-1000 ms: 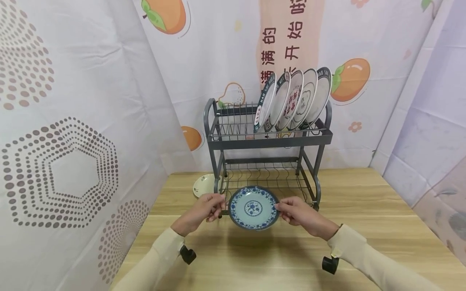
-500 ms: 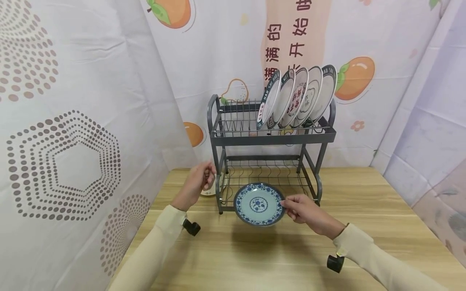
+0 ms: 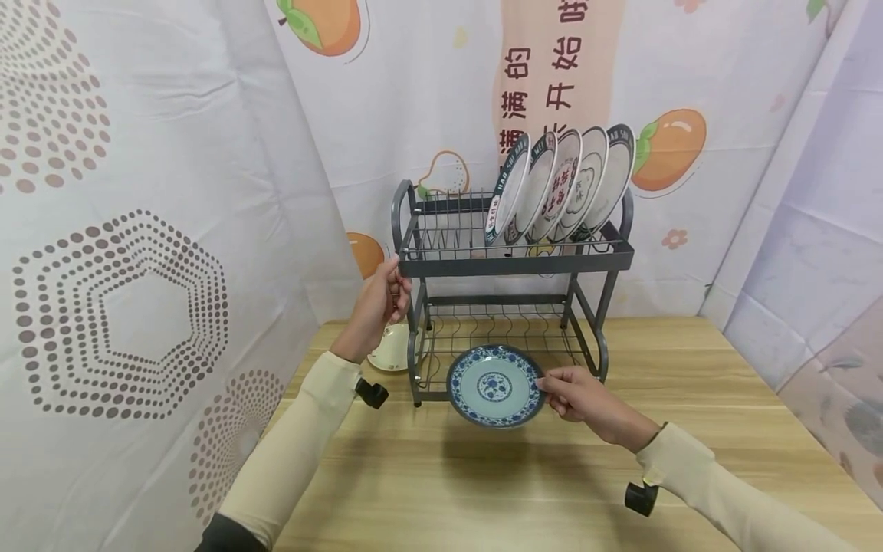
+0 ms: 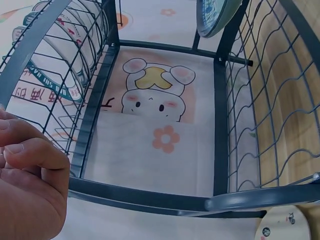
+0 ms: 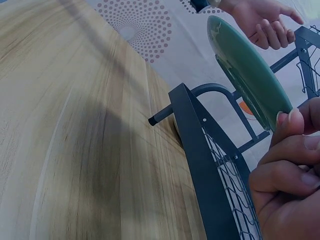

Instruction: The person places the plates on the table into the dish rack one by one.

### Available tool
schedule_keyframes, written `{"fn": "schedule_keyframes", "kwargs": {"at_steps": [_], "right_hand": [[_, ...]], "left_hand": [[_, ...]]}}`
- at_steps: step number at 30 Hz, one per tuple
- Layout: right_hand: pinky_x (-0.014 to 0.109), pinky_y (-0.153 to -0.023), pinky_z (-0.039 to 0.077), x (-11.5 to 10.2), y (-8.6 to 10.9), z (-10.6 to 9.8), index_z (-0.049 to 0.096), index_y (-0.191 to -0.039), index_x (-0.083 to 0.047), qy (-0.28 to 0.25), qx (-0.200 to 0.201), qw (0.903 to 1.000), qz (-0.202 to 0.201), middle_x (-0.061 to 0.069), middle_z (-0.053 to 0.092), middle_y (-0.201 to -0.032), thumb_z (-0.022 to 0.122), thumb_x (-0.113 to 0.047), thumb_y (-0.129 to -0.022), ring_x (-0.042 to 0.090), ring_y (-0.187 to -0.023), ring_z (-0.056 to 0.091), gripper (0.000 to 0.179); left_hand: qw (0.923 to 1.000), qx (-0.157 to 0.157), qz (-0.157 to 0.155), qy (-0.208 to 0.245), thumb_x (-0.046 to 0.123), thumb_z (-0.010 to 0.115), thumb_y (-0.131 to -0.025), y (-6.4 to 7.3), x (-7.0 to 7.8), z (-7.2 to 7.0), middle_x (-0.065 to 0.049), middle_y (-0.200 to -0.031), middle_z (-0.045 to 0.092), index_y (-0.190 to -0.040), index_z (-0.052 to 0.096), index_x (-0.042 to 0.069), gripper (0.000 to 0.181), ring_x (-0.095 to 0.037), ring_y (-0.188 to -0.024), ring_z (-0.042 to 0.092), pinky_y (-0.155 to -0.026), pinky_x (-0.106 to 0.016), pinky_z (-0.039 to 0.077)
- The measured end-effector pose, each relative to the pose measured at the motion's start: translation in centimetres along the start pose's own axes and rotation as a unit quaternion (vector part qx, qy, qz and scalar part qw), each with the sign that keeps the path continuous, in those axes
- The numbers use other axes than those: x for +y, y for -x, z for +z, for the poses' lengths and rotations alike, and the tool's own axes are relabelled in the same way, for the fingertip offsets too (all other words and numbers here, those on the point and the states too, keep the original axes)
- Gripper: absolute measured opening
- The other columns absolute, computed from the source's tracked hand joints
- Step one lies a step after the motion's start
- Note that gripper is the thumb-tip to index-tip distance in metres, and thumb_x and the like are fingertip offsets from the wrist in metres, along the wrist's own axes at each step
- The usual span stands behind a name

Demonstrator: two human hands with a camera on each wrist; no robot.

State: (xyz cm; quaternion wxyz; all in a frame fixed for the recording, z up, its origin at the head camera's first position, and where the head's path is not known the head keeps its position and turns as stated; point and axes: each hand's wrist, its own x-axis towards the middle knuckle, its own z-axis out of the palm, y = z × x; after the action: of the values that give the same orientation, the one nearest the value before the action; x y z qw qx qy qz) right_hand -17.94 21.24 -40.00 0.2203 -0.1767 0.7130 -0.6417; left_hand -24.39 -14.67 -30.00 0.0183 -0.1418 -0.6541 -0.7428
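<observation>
Between thumb and fingers my right hand (image 3: 586, 402) pinches the right rim of a blue-and-white patterned plate (image 3: 495, 386). It hangs above the table in front of a grey two-tier dish rack (image 3: 517, 266). The right wrist view shows the plate's green underside (image 5: 245, 65), with the thumb at its edge. My left hand (image 3: 382, 303) holds nothing; its fingers are loosely bent, with fingertips right by the upper tier's front left corner. In the right wrist view this left hand (image 5: 262, 22) has its index finger stretched towards the rack.
Several white plates with dark lettered rims (image 3: 507, 188) lean in the right part of the upper tier. A small white dish (image 3: 389, 351) lies on the wooden table (image 3: 483, 498) left of the rack, partly behind the left wrist. Patterned cloth (image 3: 207, 153) hangs around.
My left hand has let go of the plate's left rim and risen to the rack's upper left corner. The right hand keeps the plate nearly in place, shifted slightly right.
</observation>
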Motion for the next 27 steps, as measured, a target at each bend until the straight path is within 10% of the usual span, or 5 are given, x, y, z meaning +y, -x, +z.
{"fn": "schedule_keyframes", "kwargs": {"at_steps": [27], "right_hand": [[0.021,-0.049,0.028,-4.6,0.3,-1.6,0.054,-0.076,-0.01,0.034,0.023,0.999,-0.019,-0.004,0.048,-0.063,0.055,-0.017,-0.107,0.006,-0.055,0.039,0.031]], "left_hand": [[0.9986,0.0,-0.028,0.045,0.049,0.051,-0.105,-0.8,0.3,0.7,0.003,-0.054,0.041,-0.071,0.042,0.012,0.05,-0.01,-0.042,0.035,-0.043,-0.025,0.026]]}}
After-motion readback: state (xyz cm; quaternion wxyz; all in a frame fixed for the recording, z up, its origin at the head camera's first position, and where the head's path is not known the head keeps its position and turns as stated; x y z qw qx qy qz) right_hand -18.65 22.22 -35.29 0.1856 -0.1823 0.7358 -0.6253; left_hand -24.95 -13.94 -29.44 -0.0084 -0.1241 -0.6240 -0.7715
